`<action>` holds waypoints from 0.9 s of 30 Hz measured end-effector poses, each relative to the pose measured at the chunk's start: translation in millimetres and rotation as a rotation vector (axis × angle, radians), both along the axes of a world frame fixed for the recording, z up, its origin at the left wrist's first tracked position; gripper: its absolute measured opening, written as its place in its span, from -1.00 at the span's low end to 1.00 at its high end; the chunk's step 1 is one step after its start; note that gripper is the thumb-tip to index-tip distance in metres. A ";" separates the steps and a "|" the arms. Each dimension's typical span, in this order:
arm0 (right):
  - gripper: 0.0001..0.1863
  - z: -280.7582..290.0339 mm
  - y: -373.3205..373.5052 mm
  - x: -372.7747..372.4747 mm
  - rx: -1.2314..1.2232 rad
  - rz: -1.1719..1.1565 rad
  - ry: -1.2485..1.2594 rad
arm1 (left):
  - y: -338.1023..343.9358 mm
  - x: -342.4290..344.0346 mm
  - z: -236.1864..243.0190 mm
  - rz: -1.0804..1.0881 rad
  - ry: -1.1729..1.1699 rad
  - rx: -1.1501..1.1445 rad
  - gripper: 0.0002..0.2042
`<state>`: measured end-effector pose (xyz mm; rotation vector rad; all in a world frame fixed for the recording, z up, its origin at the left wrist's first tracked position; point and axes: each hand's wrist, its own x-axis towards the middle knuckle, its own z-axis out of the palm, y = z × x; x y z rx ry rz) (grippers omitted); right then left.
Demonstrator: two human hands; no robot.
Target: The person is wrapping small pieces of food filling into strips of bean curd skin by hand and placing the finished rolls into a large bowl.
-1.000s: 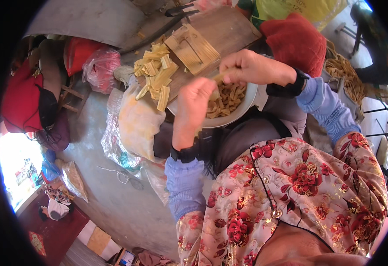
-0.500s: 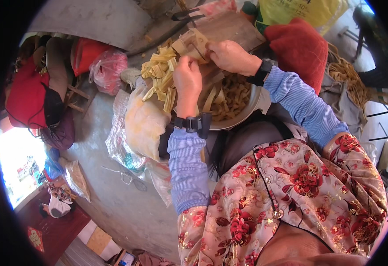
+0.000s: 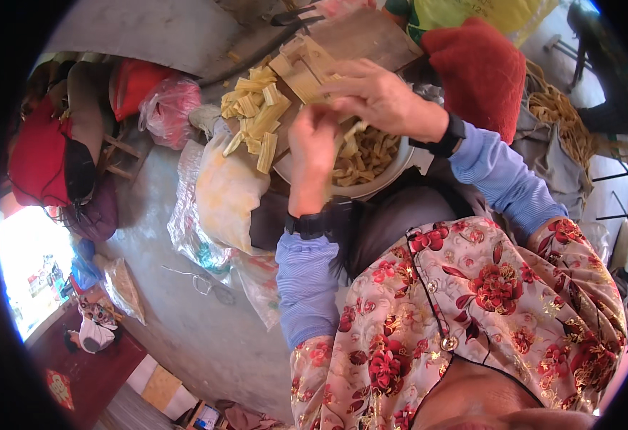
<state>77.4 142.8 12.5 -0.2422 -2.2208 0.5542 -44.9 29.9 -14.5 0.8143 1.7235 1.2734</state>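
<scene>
My left hand [image 3: 314, 147] is closed in a pinch above a wide basin [image 3: 375, 192]; what its fingers hold is hidden. My right hand [image 3: 382, 100] meets it from the right, fingers stretched out over the left fingertips, somewhat blurred. A pale strip end [image 3: 358, 130] shows just under the hands. Folded, brownish-yellow strips [image 3: 370, 159] fill the basin. Beyond the hands lies a wooden board [image 3: 371, 43] with flat ribbed yellow pieces [image 3: 303, 68] on it. A loose heap of shorter yellow ribbed pieces [image 3: 257, 107] sits at the board's left edge.
A stained cream sack [image 3: 228, 190] and clear plastic [image 3: 188, 201] lie left of the basin. To the right are a red cloth bundle [image 3: 479, 79] and a sack of long strips [image 3: 554, 115]. A pink plastic bag [image 3: 170, 111] and a seated person [image 3: 49, 158] are farther left.
Both hands have drawn slightly nearer to me, away from the ribbed pieces on the board. My right fingers have gone from a pinch to stretched out over the left hand.
</scene>
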 end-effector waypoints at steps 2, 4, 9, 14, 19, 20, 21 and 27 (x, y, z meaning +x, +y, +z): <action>-0.79 -7.6 -5.7 -3.5 -0.089 -0.017 -0.206 | 0.2 13.8 6.3 -0.001 -0.166 0.025 -0.91; -0.83 -11.8 0.3 -1.4 -0.087 -0.027 -0.327 | -0.9 18.3 16.9 -0.056 -0.512 0.082 -0.81; -0.86 -8.8 27.2 20.9 -0.043 -0.066 -0.457 | -19.6 -16.0 41.3 -0.241 -0.339 -0.127 -0.74; -0.84 44.3 -25.5 13.6 -1.442 0.510 -0.516 | -3.3 -14.5 25.5 -0.147 -0.420 0.095 -0.80; -0.89 12.5 -15.0 11.8 -0.959 0.128 -0.032 | 1.0 33.7 37.2 0.005 -0.569 0.177 -0.87; -0.91 10.1 -13.4 14.0 -0.646 -0.029 -0.144 | 0.1 39.3 37.2 -0.005 -0.646 0.199 -0.87; -0.92 8.2 -12.7 15.5 -0.328 -0.181 -0.250 | -0.3 41.5 36.2 -0.015 -0.723 0.222 -0.86; -0.91 -1.2 -12.5 24.7 -0.121 -0.269 -0.278 | -4.8 31.8 7.2 -0.115 -0.613 0.120 -0.79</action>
